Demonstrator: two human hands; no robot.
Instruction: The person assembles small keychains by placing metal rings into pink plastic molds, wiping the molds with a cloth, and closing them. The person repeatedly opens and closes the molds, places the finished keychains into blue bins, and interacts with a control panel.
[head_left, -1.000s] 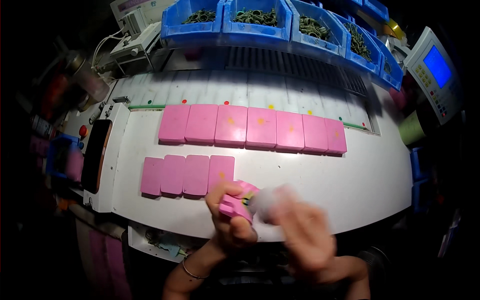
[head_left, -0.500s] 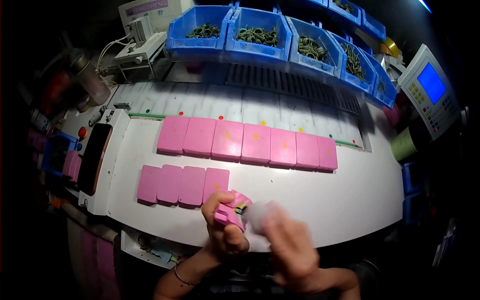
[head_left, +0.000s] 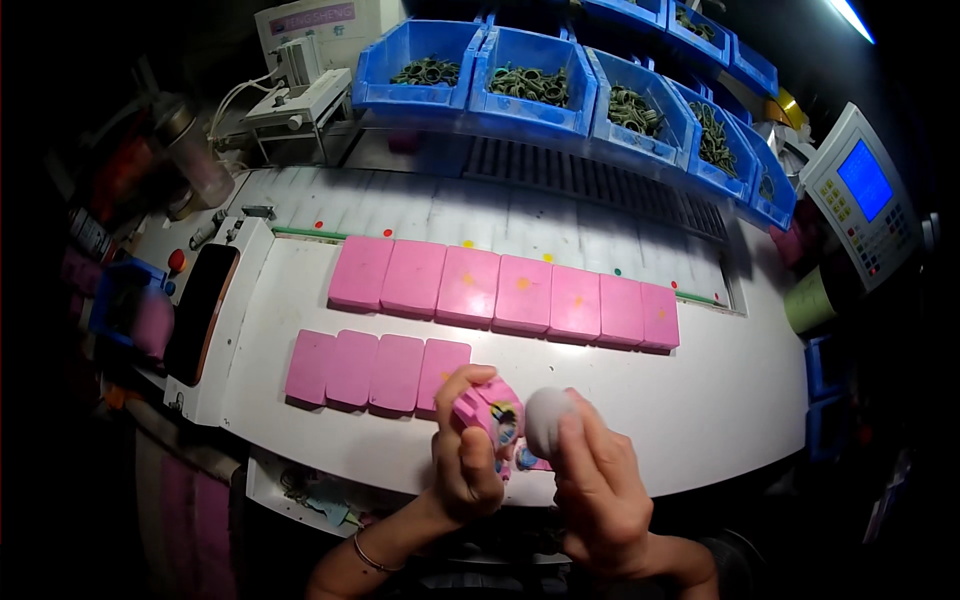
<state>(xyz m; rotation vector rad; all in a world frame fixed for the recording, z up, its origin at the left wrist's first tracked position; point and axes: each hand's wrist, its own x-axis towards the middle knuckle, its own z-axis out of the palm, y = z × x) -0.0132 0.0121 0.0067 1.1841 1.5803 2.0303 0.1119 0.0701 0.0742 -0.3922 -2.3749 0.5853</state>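
Note:
A pink rubber mold point(head_left: 487, 405) is gripped in my left hand point(head_left: 466, 470), spread apart, with yellow, dark and blue patches on its inner face. Lower down, a pink flap with a blue-and-white spot hangs between my hands; whether it is joined to the mold is hidden. My right hand point(head_left: 605, 480) pinches a rounded greyish-white pad point(head_left: 546, 420), perhaps a powder bag, close to the mold's right side. Just beyond my left hand lies a short row of pink mold blocks point(head_left: 398, 373). Farther back runs a longer row of similar blocks point(head_left: 468, 283), some with yellow marks.
Blue bins point(head_left: 532, 85) of greenish rings hang over the table's back. A control panel with a blue screen point(head_left: 863, 183) stands at the right. On the left lie a dark phone point(head_left: 204, 313) and a red button point(head_left: 177, 261). Below the table's front left is an open drawer point(head_left: 325, 500).
Both hands have shifted slightly right. The pad has come away from the mold and is sharper now. The mold is turned, and a flap with a blue spot now shows below it.

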